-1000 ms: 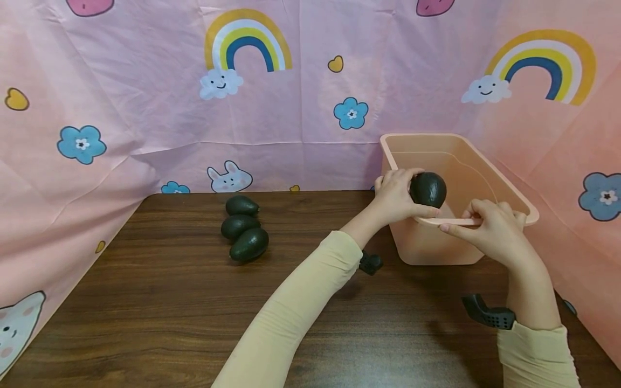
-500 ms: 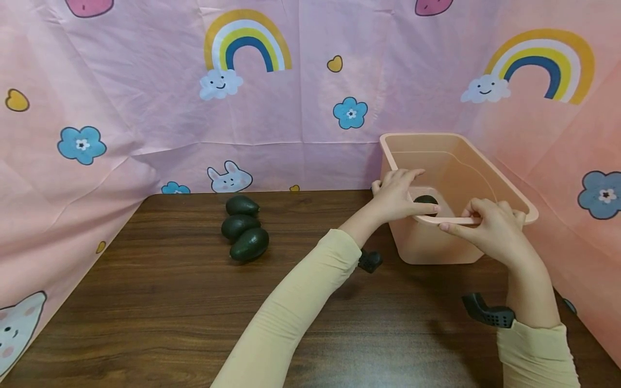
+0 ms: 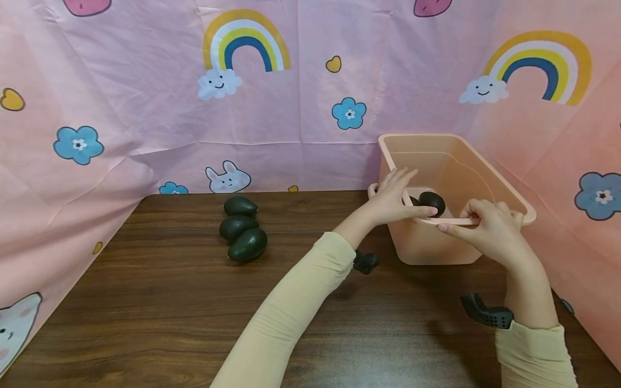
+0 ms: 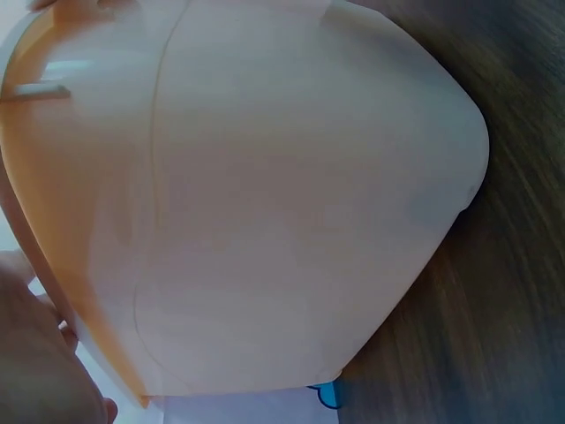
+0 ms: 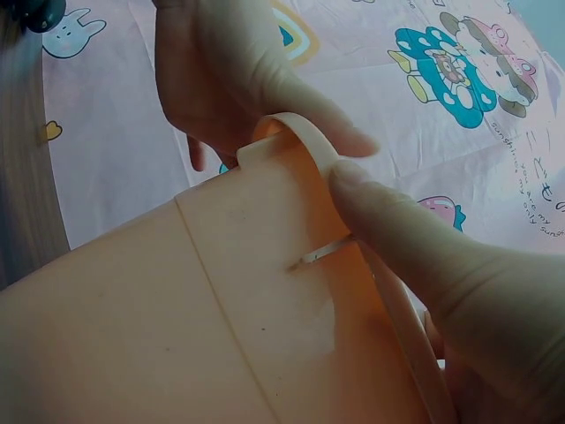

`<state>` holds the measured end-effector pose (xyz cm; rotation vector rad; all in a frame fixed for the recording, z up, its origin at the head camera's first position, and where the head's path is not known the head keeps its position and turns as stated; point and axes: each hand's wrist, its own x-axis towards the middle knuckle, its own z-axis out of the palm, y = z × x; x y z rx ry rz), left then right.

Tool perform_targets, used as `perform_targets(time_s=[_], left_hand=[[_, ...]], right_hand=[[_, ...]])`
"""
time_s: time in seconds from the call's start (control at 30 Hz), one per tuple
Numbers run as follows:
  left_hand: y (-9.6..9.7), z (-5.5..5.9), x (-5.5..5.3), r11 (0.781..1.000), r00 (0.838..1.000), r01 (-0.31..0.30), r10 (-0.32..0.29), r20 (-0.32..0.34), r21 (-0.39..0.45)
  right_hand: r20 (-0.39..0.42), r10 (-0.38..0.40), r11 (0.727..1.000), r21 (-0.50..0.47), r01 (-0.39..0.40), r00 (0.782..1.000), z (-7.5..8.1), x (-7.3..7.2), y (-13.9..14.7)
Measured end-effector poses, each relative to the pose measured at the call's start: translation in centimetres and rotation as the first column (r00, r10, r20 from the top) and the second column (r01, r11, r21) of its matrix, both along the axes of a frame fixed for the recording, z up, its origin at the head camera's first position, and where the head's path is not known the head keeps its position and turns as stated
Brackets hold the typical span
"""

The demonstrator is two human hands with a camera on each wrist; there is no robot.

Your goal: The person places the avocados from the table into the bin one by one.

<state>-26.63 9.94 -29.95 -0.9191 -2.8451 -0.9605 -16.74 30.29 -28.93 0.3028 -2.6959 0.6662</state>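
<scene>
A peach plastic bin (image 3: 436, 245) stands at the right of the table in the head view. My left hand (image 3: 388, 200) lies over its near left corner with fingers spread and nothing in its grasp. One dark green avocado (image 3: 433, 203) rests inside, and part of another dark avocado (image 3: 414, 200) peeks out beside it, mostly hidden by the hand and rim. With thumb and curled fingers my right hand (image 3: 495, 229) grips the bin's front rim, as the right wrist view also shows its thumb (image 5: 402, 225) on the edge. The bin's wall (image 4: 291, 194) fills the left wrist view.
On the left half of the brown wooden table (image 3: 160, 302) sit three avocados in a row: a back one (image 3: 240, 206), a middle one (image 3: 236, 228) and a front one (image 3: 248, 245). A printed pink cloth (image 3: 271, 124) hangs behind and at both sides.
My left hand let go of the avocado, which dropped from rim height to the bin's floor. The fingers then spread and drew back slightly left. The right hand kept its grip on the rim.
</scene>
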Motion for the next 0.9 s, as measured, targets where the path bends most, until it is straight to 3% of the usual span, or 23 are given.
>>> perform_targets(time_s=[0.33,0.6,0.9], left_hand=[[-1.1,-1.0,-0.4,0.994,0.996,0.09,-0.091,0.003,0.063],[-2.5,-1.2,-0.4,0.982,0.995,0.102,-0.1,-0.018,0.161],[-3.5,-1.0,0.2,0.983,0.993,0.112,-0.105,-0.054,0.149]], right_hand=[[-0.029,0.002,1.0,-0.006,-0.002,1.0,-0.2,-0.1,0.1],[-0.041,0.004,1.0,-0.004,-0.004,0.999,-0.1,-0.1,0.0],[-0.024,-0.002,1.0,-0.01,0.002,1.0,-0.2,-0.1,0.0]])
